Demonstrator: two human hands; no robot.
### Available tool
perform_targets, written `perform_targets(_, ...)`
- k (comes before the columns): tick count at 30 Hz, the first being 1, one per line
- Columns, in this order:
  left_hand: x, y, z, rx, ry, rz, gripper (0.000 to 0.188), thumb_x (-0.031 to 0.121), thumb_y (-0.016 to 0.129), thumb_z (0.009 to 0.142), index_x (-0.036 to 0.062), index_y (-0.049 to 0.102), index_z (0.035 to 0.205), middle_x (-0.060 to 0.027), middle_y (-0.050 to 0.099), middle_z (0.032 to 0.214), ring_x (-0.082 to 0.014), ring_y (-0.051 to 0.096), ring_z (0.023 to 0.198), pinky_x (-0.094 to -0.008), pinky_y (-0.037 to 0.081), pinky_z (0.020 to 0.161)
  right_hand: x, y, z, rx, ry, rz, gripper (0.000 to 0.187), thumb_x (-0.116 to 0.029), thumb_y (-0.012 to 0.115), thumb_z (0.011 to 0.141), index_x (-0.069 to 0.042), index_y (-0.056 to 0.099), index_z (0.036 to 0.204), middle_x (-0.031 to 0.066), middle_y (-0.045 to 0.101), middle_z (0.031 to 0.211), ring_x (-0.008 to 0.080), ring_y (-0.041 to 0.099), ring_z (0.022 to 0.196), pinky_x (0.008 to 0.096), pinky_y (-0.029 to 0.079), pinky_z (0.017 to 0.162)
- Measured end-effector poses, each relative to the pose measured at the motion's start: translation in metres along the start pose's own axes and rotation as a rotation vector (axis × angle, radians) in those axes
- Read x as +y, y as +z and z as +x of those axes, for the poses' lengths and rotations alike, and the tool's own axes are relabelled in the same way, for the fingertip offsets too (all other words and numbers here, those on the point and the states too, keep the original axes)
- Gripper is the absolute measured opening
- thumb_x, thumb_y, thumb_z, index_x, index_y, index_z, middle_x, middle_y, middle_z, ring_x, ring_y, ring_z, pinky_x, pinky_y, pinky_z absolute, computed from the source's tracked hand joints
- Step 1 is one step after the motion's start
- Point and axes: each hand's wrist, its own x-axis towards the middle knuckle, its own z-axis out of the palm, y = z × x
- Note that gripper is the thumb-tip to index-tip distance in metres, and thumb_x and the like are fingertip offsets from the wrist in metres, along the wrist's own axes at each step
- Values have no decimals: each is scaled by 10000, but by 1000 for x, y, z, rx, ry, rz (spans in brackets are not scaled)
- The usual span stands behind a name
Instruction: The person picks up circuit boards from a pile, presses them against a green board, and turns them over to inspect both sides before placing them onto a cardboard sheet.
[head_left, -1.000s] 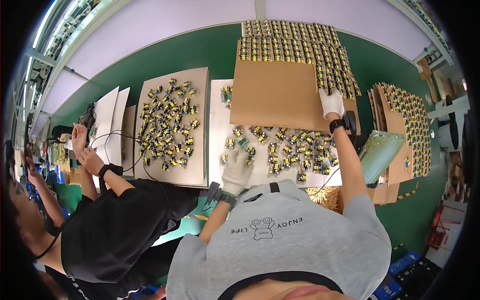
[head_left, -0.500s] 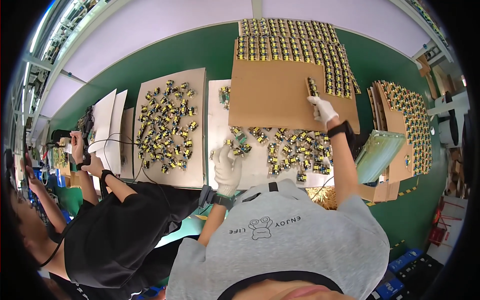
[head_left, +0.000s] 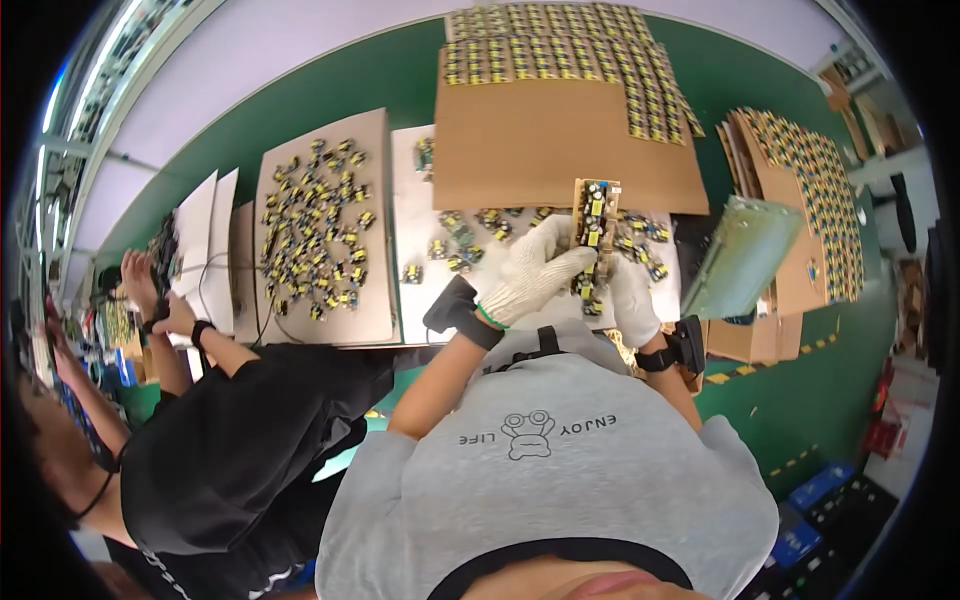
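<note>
left hand [head_left: 534, 278] grips circuit strip [head_left: 597, 210] | right hand [head_left: 632, 298] beside it, grip unclear | risk: uneven pressure could bend, crack it

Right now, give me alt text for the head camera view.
The wearer's gloved left hand holds a circuit-board strip, the right hand beside its lower end. Beyond, similar boards lie in rows on cardboard; a co-worker in black is at left.
</note>
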Motion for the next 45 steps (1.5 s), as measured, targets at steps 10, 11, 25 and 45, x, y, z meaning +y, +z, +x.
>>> perform_targets(10,16,62,15,-47,916,700,249,-53,572,679,59,596,901,-112,619,1074,-331,571,1032,-416,459,879,-59,-66,-37,340,-613,-568,597,-464,594,789,4,507,1149,153,584,1058,323,563,970,386,422,845)
perform_targets(11,14,67,17,-74,921,715,252,-52,578,685,57,598,912,-114,618,1076,-327,577,1036,-418,463,876,-62,-70,-41,371,-688,-630,623,-489,634,738,-22,517,1134,138,588,1035,318,568,925,396,414,803)
perform_targets(25,-20,132,37,-163,517,481,423,-18,660,731,26,534,1133,-137,599,1043,-274,613,918,-349,488,810,-45,-118,-90,427,-496,-1020,432,-138,761,577,-74,535,939,50,557,784,265,561,709,394,406,591)
perform_targets(45,-49,121,64,30,246,323,312,26,567,888,-3,511,1194,-58,604,1031,-84,550,860,-226,465,748,67,-161,-72,1086,-23,-691,205,-185,641,825,-29,530,897,164,548,716,375,554,640,458,444,581)
